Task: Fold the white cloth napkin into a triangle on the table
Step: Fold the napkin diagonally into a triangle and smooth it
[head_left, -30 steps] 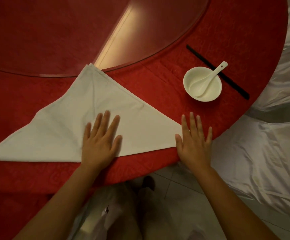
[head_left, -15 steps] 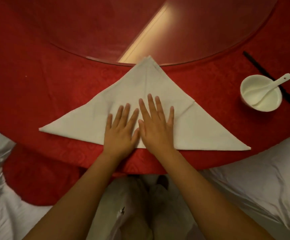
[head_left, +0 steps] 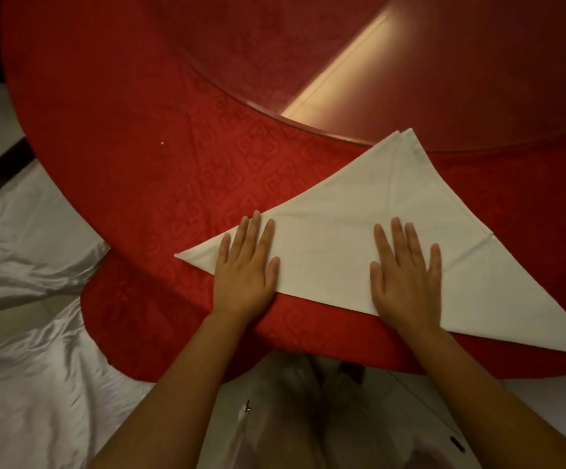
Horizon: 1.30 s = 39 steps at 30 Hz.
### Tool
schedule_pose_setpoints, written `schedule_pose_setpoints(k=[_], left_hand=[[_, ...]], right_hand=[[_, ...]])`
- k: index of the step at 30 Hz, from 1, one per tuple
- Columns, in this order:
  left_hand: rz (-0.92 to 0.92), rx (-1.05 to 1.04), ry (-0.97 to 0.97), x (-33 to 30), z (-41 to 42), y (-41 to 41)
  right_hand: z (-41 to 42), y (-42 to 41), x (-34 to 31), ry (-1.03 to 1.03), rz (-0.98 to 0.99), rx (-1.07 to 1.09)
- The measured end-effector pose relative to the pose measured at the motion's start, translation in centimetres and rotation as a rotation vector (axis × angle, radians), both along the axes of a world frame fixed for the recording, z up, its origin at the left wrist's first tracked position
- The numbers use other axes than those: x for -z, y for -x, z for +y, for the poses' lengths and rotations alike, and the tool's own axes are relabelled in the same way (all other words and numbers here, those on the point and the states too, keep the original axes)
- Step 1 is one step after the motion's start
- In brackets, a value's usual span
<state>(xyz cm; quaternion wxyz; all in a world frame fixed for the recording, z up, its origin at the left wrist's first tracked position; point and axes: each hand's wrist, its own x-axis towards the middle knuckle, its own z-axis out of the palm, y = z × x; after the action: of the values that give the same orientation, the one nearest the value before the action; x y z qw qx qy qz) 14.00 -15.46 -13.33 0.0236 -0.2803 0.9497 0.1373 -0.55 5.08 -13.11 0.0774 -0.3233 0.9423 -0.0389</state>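
Observation:
The white cloth napkin (head_left: 335,231) lies flat as a triangle on the round table's red cloth (head_left: 139,164), its apex touching the glass turntable's rim and its long folded edge toward me. My left hand (head_left: 246,269) rests palm down near the napkin's left corner, fingers straight and apart. Over the middle of the long edge my right hand (head_left: 407,275) lies flat too. Neither hand grips the cloth. The napkin's right corner runs out of the picture.
A glass turntable (head_left: 410,62) covers the table's centre behind the napkin. Chairs draped in shiny white fabric (head_left: 31,248) stand at the left. The table's curved front edge runs just below my wrists, with my lap beneath it.
My hands have slid apart along the napkin from side by side at its middle, the left toward the left corner. The view has swung left; the bowl, spoon and chopsticks are out of sight.

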Motion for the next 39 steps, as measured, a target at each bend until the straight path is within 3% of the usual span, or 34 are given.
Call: schedule_pose_setpoints(k=[10,12,15,16,18,19,21,25,33,35,39], left_hand=[[-0.085,-0.074,0.076,0.1,-5.4,-3.4],[-0.072,-0.212,0.049,-0.4,-5.9,-3.4],[0.117,-0.471,0.059,-1.5,-4.3,-0.8],[0.182,-0.402,0.081,-2.0,-2.8,1.1],[0.226,-0.051,0.098,-2.5,1.4,5.1],[0.191,0.124,0.087,-2.3,3.6,6.6],[0.09,0.275,0.042,-1.1,5.8,7.7],[0.051,0.195,0.035,0.7,2.3,5.6],[-0.024,-0.027,0.022,-1.1,2.3,5.2],[0.037,0.028,-0.019,-1.9,5.8,6.5],[0.052,0.34,-0.048,-2.4,14.9,9.1]], right_hand=[[0.0,0.1,0.2,-0.006,0.015,0.003],[-0.1,0.0,0.0,-0.019,0.012,0.012],[-0.2,-0.3,-0.2,-0.025,0.015,0.027],[-0.3,-0.4,-0.2,-0.022,0.014,0.027],[-0.3,-0.2,-0.3,-0.019,0.013,0.029],[-0.2,-0.2,-0.3,-0.023,0.015,0.028],[-0.1,-0.2,-0.2,-0.021,0.013,0.017],[1.0,0.7,0.2,0.008,-0.007,0.006],[10.3,5.6,-1.3,-0.114,-0.001,0.394],[12.9,5.6,-2.2,-0.119,0.043,0.468],[17.8,4.4,-4.0,-0.065,0.093,0.671]])
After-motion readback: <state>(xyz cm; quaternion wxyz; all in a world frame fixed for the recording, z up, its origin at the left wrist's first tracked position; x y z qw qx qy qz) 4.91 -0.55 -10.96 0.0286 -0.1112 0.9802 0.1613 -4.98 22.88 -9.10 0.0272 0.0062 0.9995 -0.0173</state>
